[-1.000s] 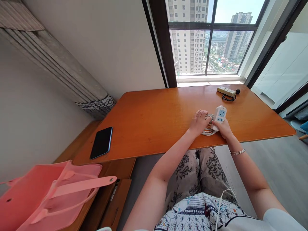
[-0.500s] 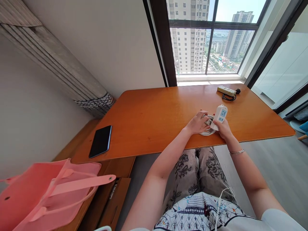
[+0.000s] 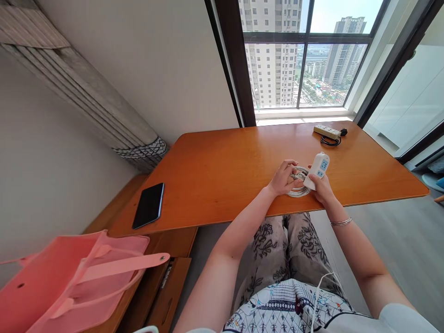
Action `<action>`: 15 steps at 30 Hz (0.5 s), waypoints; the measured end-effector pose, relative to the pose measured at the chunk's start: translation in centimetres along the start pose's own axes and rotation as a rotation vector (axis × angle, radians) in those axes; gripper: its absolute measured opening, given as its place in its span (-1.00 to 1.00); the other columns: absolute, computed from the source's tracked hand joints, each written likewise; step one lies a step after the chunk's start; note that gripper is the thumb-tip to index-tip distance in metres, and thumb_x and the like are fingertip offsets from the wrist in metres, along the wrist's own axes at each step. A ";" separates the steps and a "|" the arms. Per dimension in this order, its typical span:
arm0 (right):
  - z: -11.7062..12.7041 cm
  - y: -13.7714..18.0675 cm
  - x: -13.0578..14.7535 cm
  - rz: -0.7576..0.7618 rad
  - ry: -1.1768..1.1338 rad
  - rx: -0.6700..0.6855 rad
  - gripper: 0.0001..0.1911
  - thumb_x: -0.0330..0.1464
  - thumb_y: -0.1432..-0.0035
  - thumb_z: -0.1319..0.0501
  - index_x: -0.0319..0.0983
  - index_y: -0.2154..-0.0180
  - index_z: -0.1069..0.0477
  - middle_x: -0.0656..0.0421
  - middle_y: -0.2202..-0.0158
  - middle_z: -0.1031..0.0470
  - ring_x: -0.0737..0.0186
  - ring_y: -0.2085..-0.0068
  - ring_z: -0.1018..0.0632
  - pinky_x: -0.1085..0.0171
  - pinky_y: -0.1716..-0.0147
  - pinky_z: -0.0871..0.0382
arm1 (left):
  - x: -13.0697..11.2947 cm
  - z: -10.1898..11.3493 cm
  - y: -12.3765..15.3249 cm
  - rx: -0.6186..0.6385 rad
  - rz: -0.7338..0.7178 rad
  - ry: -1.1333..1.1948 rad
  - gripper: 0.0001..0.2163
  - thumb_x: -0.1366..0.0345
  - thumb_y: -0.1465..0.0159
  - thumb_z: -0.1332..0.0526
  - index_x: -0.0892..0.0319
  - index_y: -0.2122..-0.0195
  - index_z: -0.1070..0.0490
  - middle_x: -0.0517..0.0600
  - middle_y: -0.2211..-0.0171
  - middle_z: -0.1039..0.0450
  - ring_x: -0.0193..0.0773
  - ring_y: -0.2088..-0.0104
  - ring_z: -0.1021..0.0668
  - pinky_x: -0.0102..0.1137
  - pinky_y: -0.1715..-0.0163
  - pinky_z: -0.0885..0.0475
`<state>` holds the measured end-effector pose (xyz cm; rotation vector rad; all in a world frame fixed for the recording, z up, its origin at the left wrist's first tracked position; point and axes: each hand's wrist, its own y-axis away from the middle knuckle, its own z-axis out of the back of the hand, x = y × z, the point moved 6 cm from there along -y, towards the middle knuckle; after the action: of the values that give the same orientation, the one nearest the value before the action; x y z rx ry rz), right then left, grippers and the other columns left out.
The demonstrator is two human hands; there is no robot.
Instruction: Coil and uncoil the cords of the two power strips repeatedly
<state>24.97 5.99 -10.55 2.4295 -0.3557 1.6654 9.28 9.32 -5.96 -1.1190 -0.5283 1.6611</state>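
A white power strip (image 3: 318, 169) with light blue outlet faces is gripped in my right hand (image 3: 321, 186), its thumb across the lower end. Its white cord (image 3: 299, 192) is wound in a coil to the left of the strip, near the table's front edge. My left hand (image 3: 285, 177) has its fingers bent around the left side of the coil. Inside the loop, by the left fingertips, a pale piece that looks like the plug shows only in part.
Toward the back right of the wooden table (image 3: 215, 171) lies a second power strip (image 3: 327, 132) with a black cord and plug. A dark tablet (image 3: 149, 206) rests at the left end. A pink bag (image 3: 83, 277) stands at the lower left, beside a wooden drawer unit (image 3: 169, 291).
The view has shifted slightly. My left fingers have moved a little on the coil, while the right hand keeps its hold on the white power strip.
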 end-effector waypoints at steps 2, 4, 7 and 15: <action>0.0 0.0 0.0 -0.007 0.004 -0.008 -0.41 -0.16 0.28 -0.45 -0.18 0.16 -0.40 0.23 0.33 -0.55 0.19 0.28 -0.56 0.25 0.29 -0.46 | 0.3 0.2 0.2 -0.056 0.050 0.046 -0.71 0.02 -0.31 -0.18 0.14 0.29 -0.25 0.16 0.06 -0.31 -0.09 -0.02 -0.45 -0.17 0.00 -0.42; 0.0 0.0 -0.2 -0.043 0.030 -0.003 -0.45 -0.14 0.27 -0.44 -0.19 0.20 -0.40 0.21 0.37 -0.55 0.18 0.31 -0.56 0.25 0.34 -0.45 | 0.7 0.7 0.3 -0.162 0.129 0.088 -0.69 -0.03 -0.33 -0.15 0.12 0.29 -0.22 0.13 0.07 -0.31 -0.12 -0.02 -0.45 -0.18 -0.03 -0.40; -0.4 0.2 -0.4 -0.059 0.100 0.059 -0.45 -0.15 0.29 -0.47 -0.20 0.21 -0.42 0.16 0.34 -0.58 0.13 0.26 -0.58 0.21 0.31 -0.46 | 1.6 0.6 0.4 -0.225 0.261 0.170 -0.67 -0.07 -0.32 -0.15 0.11 0.27 -0.23 0.13 0.00 -0.32 -0.14 -0.06 -0.46 -0.17 -0.09 -0.36; -0.4 0.6 0.3 0.018 0.213 0.086 -0.45 -0.20 0.28 -0.51 -0.19 0.20 -0.45 0.17 0.26 -0.60 0.16 0.24 -0.57 0.18 0.19 -0.46 | 5.1 -1.0 1.1 -0.041 0.739 0.476 -0.62 -0.08 -0.21 -0.24 0.17 0.28 -0.37 0.05 0.22 -0.53 -0.23 0.24 -0.56 -0.32 0.16 -0.44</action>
<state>24.55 5.45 -10.11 2.2818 -0.2803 1.9631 9.32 13.33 -9.40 -1.8128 0.1946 1.8871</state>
